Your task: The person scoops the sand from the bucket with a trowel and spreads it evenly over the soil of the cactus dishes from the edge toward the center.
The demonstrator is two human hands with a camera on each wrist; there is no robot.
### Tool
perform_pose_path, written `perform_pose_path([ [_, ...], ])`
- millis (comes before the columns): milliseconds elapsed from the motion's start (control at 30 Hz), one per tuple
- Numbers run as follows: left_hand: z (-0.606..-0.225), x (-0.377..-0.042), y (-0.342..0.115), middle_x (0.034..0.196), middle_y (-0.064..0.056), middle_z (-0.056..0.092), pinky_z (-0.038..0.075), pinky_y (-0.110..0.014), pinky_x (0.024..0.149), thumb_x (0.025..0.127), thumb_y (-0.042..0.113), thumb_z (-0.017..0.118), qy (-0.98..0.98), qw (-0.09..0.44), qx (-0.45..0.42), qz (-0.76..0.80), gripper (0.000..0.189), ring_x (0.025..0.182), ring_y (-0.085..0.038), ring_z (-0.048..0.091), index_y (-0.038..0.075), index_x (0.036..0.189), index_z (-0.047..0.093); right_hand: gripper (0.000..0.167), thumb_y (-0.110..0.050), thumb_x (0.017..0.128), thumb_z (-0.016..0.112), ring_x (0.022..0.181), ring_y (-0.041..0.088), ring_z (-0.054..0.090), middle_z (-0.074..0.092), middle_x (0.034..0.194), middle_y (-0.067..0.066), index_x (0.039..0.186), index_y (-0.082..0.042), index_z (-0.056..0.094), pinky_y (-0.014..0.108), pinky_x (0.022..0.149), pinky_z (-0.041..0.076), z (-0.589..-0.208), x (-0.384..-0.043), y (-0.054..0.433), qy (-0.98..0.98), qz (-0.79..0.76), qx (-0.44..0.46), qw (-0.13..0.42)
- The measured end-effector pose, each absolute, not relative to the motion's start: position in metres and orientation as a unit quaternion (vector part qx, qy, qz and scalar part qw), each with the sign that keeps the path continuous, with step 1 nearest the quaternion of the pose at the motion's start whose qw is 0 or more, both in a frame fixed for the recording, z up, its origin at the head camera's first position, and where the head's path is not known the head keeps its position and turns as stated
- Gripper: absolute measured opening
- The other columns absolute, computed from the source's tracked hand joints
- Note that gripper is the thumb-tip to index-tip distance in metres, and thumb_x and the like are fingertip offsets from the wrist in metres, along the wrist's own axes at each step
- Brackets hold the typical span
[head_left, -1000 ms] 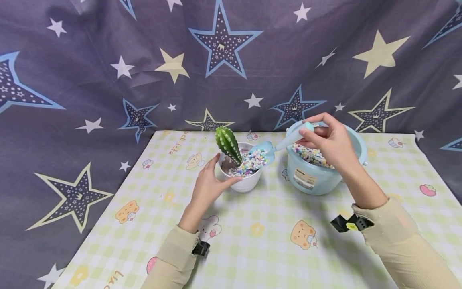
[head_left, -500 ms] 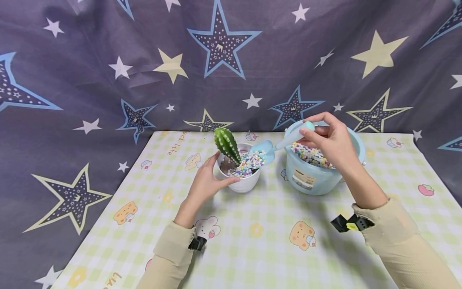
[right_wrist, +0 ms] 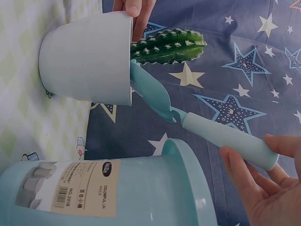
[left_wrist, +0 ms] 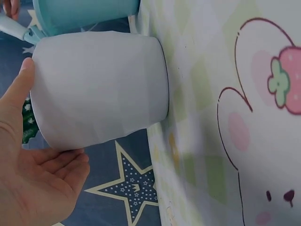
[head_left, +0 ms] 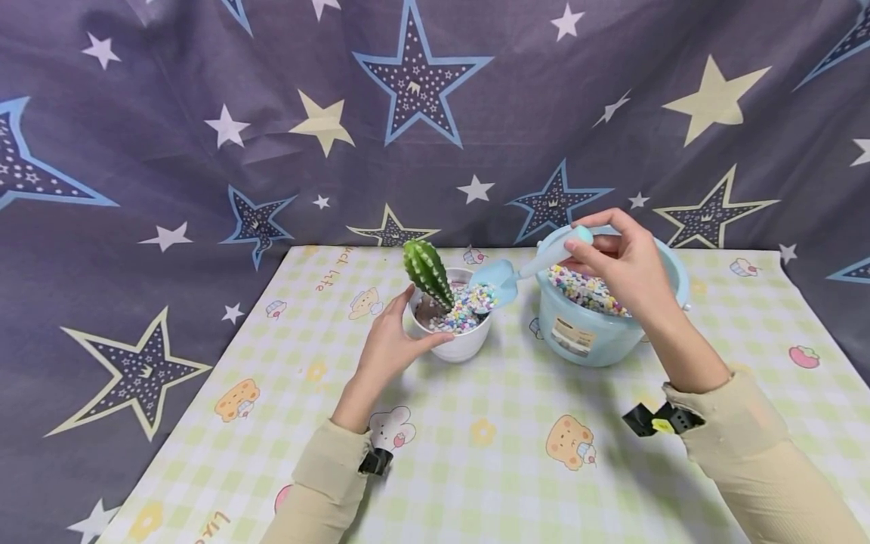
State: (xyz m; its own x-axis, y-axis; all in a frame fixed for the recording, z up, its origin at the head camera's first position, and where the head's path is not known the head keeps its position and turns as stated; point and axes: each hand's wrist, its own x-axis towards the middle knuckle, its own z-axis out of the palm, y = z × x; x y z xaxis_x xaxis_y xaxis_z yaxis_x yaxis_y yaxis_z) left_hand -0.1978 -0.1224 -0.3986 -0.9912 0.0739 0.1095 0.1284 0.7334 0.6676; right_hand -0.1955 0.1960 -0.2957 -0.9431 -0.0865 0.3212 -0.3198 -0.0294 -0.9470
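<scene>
In the head view, a green cactus [head_left: 427, 273] leans to the left in a white flowerpot [head_left: 462, 347]. Multicoloured pellets [head_left: 454, 323] cover part of the brown surface around its base. My left hand [head_left: 384, 344] holds the pot from the left, thumb at the near side and fingers round the far side. My right hand [head_left: 624, 261] pinches the end of a light-blue shovel [head_left: 503, 278] by its handle. The blade tilts down over the pot's right rim, with pellets at its tip. The right wrist view shows the blade [right_wrist: 153, 92] dipping inside the pot's mouth.
Right of the pot stands a light-blue bucket [head_left: 615, 344], labelled on its front and holding more pellets [head_left: 587, 292]. My right forearm passes in front of it. A checked tablecloth [head_left: 503, 468] covers the table, and a dark star-patterned curtain [head_left: 306, 60] hangs behind.
Pellets have slid down the shovel's blade towards the pot, so more of the blue blade shows bare. Both hands have stayed almost in place, still holding the pot and the shovel.
</scene>
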Motion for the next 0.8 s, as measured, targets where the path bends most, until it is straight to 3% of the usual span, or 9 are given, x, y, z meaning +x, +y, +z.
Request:
perform_pose_path([
  [800, -0.3972, -0.1942, -0.1187, 0.159, -0.014, 0.038, 0.039, -0.053, 0.116, 0.073, 0.058, 0.082, -0.932, 0.041, -0.042, -0.357, 0.109, 0.142, -0.039, 0.043, 0.011, 0.157, 0.031, 0.02, 0.002, 0.093, 0.065, 0.082, 0.005, 0.075, 0.076, 0.09, -0.009, 0.111, -0.007, 0.062, 0.021, 0.076, 0.061, -0.2965, -0.1935, 0.1928, -0.698, 0.684, 0.166, 0.134],
])
